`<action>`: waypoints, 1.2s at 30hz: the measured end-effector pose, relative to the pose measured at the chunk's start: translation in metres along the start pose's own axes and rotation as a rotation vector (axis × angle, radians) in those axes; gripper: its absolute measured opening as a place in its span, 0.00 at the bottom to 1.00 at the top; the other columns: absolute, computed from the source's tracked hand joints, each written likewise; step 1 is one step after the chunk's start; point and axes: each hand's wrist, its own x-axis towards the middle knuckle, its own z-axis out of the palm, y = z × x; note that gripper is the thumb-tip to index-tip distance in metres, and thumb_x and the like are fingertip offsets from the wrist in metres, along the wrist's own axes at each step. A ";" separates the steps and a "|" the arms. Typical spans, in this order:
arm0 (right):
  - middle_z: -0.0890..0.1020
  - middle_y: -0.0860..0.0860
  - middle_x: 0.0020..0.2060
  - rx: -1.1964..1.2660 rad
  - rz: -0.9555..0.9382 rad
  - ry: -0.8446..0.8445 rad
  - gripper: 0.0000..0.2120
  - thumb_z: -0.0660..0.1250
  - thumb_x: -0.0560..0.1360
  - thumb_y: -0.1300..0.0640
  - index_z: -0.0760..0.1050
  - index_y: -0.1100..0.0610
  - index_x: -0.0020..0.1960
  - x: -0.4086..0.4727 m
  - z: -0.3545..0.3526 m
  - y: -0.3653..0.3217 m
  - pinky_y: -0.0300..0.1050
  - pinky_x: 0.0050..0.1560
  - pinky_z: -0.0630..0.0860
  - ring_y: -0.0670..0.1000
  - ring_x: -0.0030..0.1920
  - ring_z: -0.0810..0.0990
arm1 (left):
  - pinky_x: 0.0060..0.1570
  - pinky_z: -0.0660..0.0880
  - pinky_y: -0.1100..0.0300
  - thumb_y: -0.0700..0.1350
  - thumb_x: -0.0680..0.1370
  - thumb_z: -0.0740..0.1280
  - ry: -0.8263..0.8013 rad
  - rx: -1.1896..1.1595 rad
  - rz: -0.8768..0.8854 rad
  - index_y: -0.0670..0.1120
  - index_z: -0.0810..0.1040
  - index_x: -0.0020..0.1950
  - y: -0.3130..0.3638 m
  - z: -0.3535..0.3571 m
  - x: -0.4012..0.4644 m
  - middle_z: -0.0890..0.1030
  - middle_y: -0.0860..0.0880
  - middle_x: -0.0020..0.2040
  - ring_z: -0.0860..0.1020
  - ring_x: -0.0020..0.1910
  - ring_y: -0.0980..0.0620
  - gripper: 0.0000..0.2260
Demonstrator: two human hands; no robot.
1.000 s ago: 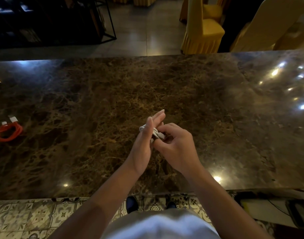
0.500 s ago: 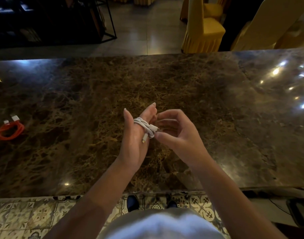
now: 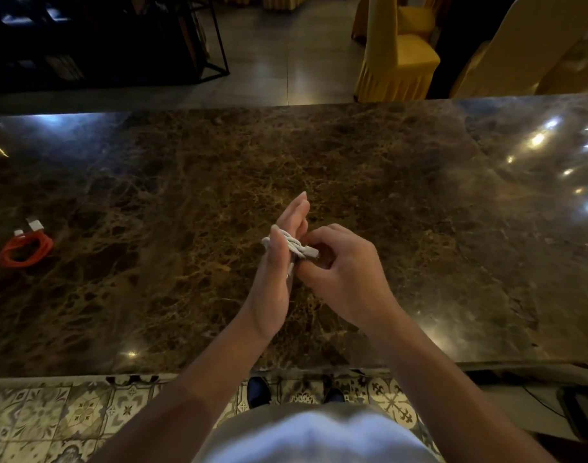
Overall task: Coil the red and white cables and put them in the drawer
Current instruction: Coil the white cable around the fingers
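Note:
The white cable [image 3: 294, 245] is wound in several loops around the straight fingers of my left hand [image 3: 275, 279], held edge-up above the middle of the marble counter [image 3: 402, 195]. My right hand [image 3: 346, 275] is closed around the loops and pinches the cable's white plug end. A short loose end hangs below the coil. The red cable [image 3: 25, 250] lies coiled on the counter at the far left, its two white plugs pointing away from me. No drawer is in sight.
Yellow-covered chairs [image 3: 396, 58] stand beyond the counter's far edge, and a dark metal-framed shelf [image 3: 118, 38] is at the back left. Patterned floor tiles [image 3: 85, 412] and my shoes show below the near edge.
My right hand, which had opened and pulled slightly off the coil, has closed back onto the loops and plug. My left fingers have come together around the coil.

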 end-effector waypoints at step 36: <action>0.78 0.61 0.45 0.725 0.214 -0.979 0.16 0.66 0.81 0.52 0.76 0.66 0.57 0.021 -0.003 0.038 0.42 0.42 0.76 0.58 0.42 0.78 | 0.65 0.79 0.53 0.45 0.86 0.59 -0.712 -0.773 -0.270 0.30 0.80 0.62 -0.018 -0.026 -0.025 0.79 0.33 0.67 0.77 0.69 0.34 0.19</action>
